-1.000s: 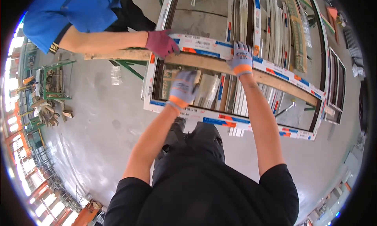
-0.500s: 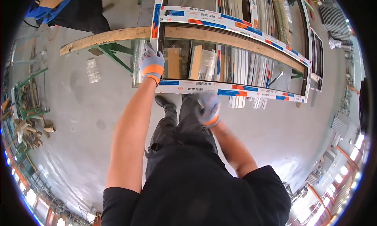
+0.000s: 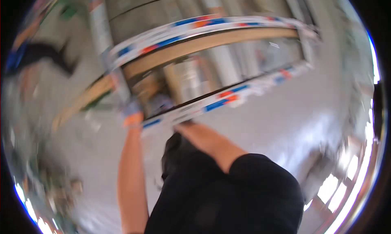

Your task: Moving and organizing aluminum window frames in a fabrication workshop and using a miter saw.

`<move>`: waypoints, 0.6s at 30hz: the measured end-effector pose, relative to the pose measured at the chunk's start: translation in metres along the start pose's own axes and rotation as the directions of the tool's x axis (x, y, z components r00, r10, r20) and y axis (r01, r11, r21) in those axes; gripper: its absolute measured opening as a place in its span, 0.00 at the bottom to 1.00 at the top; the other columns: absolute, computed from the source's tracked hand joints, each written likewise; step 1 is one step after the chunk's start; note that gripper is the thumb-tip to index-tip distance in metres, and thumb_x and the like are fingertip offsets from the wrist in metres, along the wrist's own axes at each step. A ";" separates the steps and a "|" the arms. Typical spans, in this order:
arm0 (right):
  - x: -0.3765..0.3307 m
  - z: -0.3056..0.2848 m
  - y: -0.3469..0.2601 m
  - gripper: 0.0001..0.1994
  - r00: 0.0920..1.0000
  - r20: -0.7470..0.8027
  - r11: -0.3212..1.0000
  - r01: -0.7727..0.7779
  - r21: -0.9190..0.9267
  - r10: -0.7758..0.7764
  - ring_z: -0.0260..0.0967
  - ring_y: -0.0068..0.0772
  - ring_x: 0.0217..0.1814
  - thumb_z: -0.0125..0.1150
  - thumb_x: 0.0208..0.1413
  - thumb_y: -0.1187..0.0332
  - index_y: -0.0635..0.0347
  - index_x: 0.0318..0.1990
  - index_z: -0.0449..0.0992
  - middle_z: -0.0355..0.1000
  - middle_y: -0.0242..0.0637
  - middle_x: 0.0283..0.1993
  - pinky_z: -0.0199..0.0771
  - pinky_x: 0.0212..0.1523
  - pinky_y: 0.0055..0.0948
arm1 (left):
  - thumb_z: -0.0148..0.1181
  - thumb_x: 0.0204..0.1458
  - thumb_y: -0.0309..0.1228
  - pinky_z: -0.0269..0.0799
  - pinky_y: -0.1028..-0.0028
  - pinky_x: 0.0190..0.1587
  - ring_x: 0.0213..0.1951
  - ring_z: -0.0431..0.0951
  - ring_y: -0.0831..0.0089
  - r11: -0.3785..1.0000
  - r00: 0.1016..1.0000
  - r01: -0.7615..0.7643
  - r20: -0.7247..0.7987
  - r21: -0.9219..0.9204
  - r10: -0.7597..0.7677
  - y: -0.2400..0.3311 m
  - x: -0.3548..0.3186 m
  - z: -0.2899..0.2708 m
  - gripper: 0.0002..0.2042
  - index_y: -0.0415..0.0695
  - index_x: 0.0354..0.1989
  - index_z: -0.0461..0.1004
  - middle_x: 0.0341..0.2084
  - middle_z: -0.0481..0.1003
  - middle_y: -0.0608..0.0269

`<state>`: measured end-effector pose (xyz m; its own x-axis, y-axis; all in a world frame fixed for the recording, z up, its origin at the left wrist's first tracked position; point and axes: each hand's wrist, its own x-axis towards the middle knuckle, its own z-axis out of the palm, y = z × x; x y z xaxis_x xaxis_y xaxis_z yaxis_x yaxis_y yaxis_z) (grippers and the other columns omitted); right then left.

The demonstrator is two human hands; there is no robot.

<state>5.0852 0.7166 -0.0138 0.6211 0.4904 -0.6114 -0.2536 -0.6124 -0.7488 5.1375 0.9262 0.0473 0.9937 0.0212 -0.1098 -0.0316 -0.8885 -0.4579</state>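
Observation:
A large window or door frame (image 3: pixel 220 99), its dark profiles wrapped in white, blue and orange printed film, lies across a wooden beam. My left hand (image 3: pixel 131 113), in a grey glove with an orange cuff, is closed on the frame's near left corner, though motion blurs its fingers. My right forearm reaches in under the near rail. Through the frame's opening, just inside that rail, a blurred grey patch looks like my right hand (image 3: pixel 161 102); its fingers cannot be made out.
The wooden beam (image 3: pixel 83 97) runs under the frame and sticks out at the left. Pale long profiles (image 3: pixel 226 65) and brown boards lie below the frame. Another person in dark trousers (image 3: pixel 45 55) is at the far left. Everything is smeared by motion.
My right hand has moved from in front of my legs to the frame's near rail, and under it. My left hand is now at the near left corner. The whole view has swung and tilted.

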 end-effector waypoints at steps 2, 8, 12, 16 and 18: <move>0.020 -0.007 -0.004 0.18 0.940 -0.316 0.784 -0.099 -0.613 -0.129 0.59 0.33 0.60 0.45 0.60 0.59 0.55 0.54 0.70 0.66 0.46 0.56 0.55 0.65 0.36 | 0.53 0.57 0.34 0.73 0.63 0.47 0.45 0.77 0.53 0.352 0.994 0.073 0.038 -0.933 -0.106 0.014 0.026 -0.024 0.24 0.37 0.60 0.62 0.51 0.73 0.47; 0.040 -0.075 -0.015 0.22 0.896 -0.348 0.821 0.032 -0.570 -0.276 0.52 0.55 0.67 0.48 0.55 0.59 0.58 0.55 0.67 0.59 0.51 0.62 0.49 0.67 0.57 | 0.57 0.56 0.35 0.71 0.62 0.54 0.56 0.71 0.51 0.537 0.880 0.433 0.210 -0.724 -0.427 0.042 0.062 -0.103 0.30 0.34 0.63 0.57 0.56 0.68 0.41; 0.061 -0.066 -0.023 0.23 0.927 -0.293 0.897 0.088 -0.433 -0.232 0.52 0.54 0.67 0.55 0.51 0.56 0.58 0.53 0.70 0.59 0.51 0.62 0.50 0.66 0.57 | 0.59 0.54 0.34 0.70 0.62 0.55 0.56 0.71 0.50 0.453 0.849 0.494 0.298 -0.742 -0.437 0.031 0.049 -0.102 0.31 0.33 0.63 0.56 0.57 0.67 0.40; 0.134 -0.071 0.046 0.17 0.597 -0.745 0.945 0.295 -0.140 -0.297 0.59 0.47 0.63 0.55 0.53 0.58 0.56 0.47 0.72 0.64 0.45 0.56 0.60 0.62 0.46 | 0.64 0.51 0.36 0.71 0.61 0.53 0.51 0.74 0.50 0.447 0.943 0.229 0.083 -0.865 -0.324 0.070 0.091 -0.118 0.29 0.32 0.58 0.63 0.50 0.72 0.40; 0.120 -0.074 0.008 0.13 0.881 -0.442 0.959 0.251 0.129 -0.171 0.60 0.44 0.62 0.51 0.56 0.59 0.54 0.44 0.72 0.65 0.45 0.54 0.63 0.59 0.43 | 0.65 0.51 0.35 0.68 0.59 0.55 0.54 0.72 0.50 0.429 0.877 0.355 0.136 -0.831 -0.462 0.050 0.058 -0.060 0.32 0.32 0.60 0.60 0.53 0.70 0.40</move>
<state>5.2122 0.7250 -0.0738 0.9181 0.2622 -0.2973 -0.1830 -0.3849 -0.9046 5.2002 0.8559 0.0710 0.8712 0.4909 -0.0045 0.4278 -0.7546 0.4975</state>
